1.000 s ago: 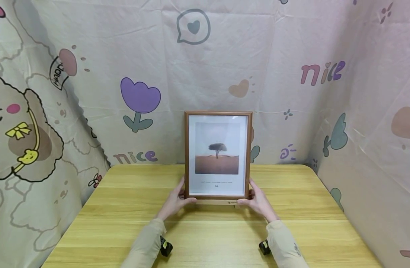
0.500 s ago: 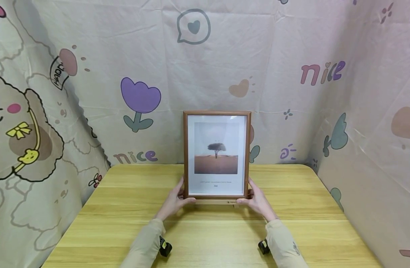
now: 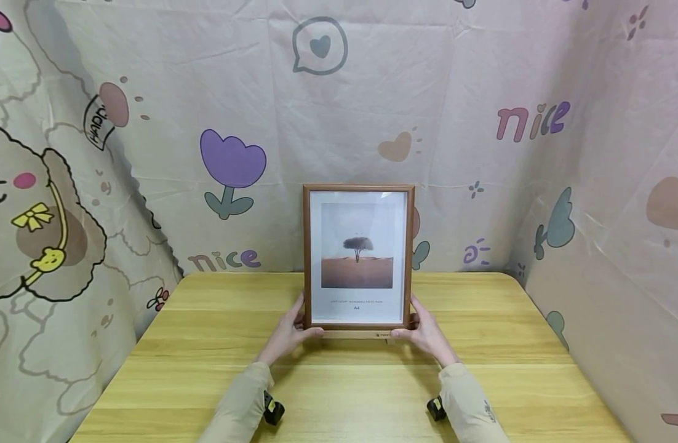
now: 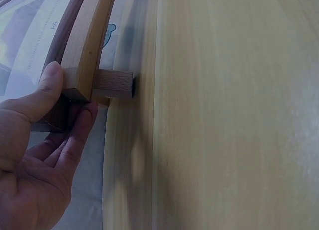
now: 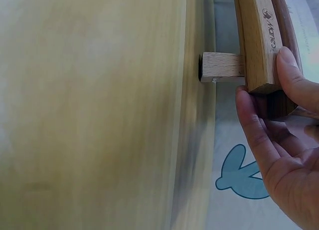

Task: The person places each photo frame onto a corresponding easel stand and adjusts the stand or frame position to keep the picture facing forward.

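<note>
A brown-framed picture [image 3: 357, 246] of a lone tree stands upright in the head view. It rests on the ledge of a light wooden easel [image 3: 352, 335], whose short foot [image 4: 113, 83] shows in the left wrist view. My left hand [image 3: 288, 331] grips the lower left corner, thumb on the front of the ledge and fingers curled beneath and behind. Mirroring it, my right hand [image 3: 426, 332] holds the lower right corner, its thumb near the printed lettering [image 5: 269, 29]. The rear of the easel is hidden behind the picture.
Wood-grain tabletop [image 3: 350, 400] spreads around the easel, with its rear edge just behind. A patterned cloth [image 3: 339, 111] hangs at the back and along both sides. Black wrist cameras [image 3: 273, 409] sit on the sleeves.
Over the first half second the picture and easel shifted slightly left, both hands moving along with them. Since then they have stayed nearly still, with the same grip.
</note>
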`<state>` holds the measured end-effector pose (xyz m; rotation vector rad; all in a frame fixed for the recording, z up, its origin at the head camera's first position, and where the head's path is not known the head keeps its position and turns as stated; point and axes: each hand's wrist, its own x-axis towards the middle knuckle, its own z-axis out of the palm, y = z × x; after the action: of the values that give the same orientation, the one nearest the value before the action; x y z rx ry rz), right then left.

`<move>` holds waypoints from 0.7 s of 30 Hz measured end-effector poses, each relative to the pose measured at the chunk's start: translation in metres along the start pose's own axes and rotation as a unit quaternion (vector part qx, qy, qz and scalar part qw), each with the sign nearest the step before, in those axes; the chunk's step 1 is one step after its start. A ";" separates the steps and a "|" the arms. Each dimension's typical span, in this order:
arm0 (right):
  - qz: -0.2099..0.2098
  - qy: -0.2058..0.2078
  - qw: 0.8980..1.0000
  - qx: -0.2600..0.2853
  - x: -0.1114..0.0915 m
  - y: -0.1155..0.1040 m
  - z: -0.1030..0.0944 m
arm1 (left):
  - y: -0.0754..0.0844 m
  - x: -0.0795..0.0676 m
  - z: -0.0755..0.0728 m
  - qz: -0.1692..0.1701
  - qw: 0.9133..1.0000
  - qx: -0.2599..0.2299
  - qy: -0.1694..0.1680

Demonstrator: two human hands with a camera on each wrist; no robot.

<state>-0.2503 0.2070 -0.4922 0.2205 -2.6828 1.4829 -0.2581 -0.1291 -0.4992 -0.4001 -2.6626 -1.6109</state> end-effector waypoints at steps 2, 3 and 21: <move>0.001 -0.001 1.000 0.001 0.000 0.000 0.000 | 0.000 0.000 0.000 0.000 1.000 0.000 0.001; 0.000 -0.002 1.000 0.002 0.000 0.000 0.000 | 0.000 0.000 0.000 0.000 1.000 0.000 0.001; -0.009 0.000 1.000 -0.005 0.000 0.001 -0.001 | 0.000 -0.001 -0.001 -0.008 1.000 0.005 -0.003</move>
<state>-0.2509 0.2080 -0.4925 0.2437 -2.6800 1.4656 -0.2569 -0.1299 -0.4988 -0.3852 -2.6841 -1.6013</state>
